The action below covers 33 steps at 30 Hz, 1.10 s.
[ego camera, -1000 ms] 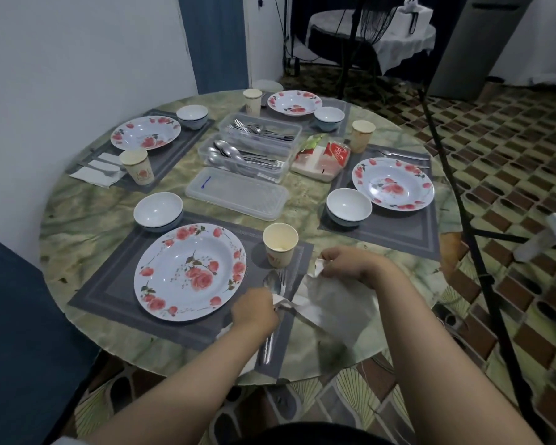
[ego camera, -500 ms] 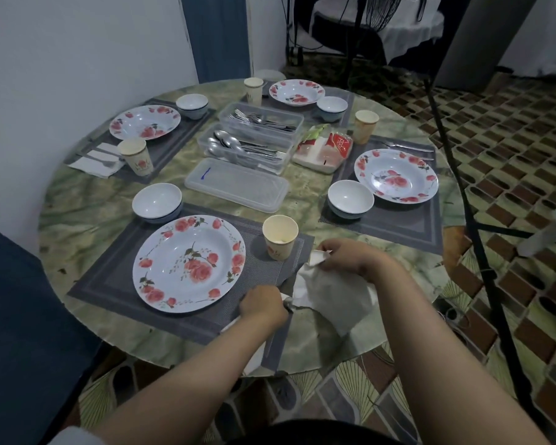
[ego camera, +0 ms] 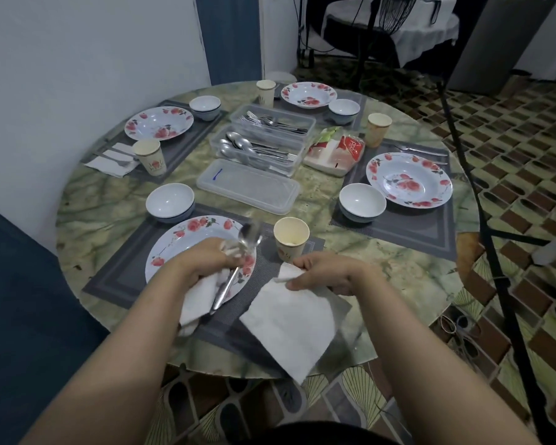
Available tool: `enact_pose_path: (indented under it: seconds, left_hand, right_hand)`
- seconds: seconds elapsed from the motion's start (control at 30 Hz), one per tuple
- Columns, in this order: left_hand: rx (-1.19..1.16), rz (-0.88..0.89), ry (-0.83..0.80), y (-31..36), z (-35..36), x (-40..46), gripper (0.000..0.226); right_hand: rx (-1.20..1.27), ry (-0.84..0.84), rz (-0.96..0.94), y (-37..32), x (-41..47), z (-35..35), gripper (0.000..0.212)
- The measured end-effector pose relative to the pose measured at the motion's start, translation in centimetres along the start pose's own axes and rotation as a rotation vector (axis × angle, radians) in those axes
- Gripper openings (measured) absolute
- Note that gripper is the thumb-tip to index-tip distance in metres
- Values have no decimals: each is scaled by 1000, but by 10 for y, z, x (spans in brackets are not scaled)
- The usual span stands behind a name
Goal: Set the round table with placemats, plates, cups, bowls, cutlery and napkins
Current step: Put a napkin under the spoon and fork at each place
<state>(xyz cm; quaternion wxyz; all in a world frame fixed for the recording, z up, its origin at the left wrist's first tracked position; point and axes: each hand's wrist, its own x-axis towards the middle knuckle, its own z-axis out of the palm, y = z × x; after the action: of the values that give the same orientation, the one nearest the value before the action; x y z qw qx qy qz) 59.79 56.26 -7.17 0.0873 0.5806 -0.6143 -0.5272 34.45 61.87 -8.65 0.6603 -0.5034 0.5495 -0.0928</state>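
At the near grey placemat [ego camera: 116,281], my left hand [ego camera: 203,261] grips a spoon and fork [ego camera: 238,264] together with a bit of white napkin, lifted above the rose-patterned plate [ego camera: 187,239]. My right hand [ego camera: 321,271] pinches the top edge of a white napkin [ego camera: 289,319] that lies spread over the placemat's right end and the table edge. A paper cup [ego camera: 291,239] stands just behind my right hand, and a white bowl [ego camera: 170,202] sits behind the plate.
Three other settings with plates, bowls and cups ring the round table [ego camera: 87,220]. In the middle stand two clear cutlery boxes [ego camera: 260,142], a loose lid [ego camera: 247,186] and a napkin packet [ego camera: 334,152]. A wall runs along the left. A black stand [ego camera: 495,258] rises at the right.
My left hand has lifted the spoon and fork off the napkin and moved them left over the plate. The right hand has spread the napkin flatter beside the placemat.
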Motion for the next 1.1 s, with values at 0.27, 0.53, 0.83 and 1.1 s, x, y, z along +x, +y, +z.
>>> enact_pose_path:
  seconds: [0.27, 0.53, 0.83, 1.1]
  left_hand:
    - [-269, 44, 96, -12, 21, -9, 52]
    - [-290, 30, 99, -30, 30, -1, 29]
    - [-295, 28, 101, -34, 30, 6, 17]
    - [-274, 9, 107, -36, 33, 9, 18]
  right_hand:
    - [-662, 535, -182, 12, 58, 46, 29]
    - [-857, 1089, -515, 41, 54, 64, 22]
    - [-991, 737, -426, 79, 62, 73, 49]
    - [-956, 705, -425, 77, 61, 74, 61]
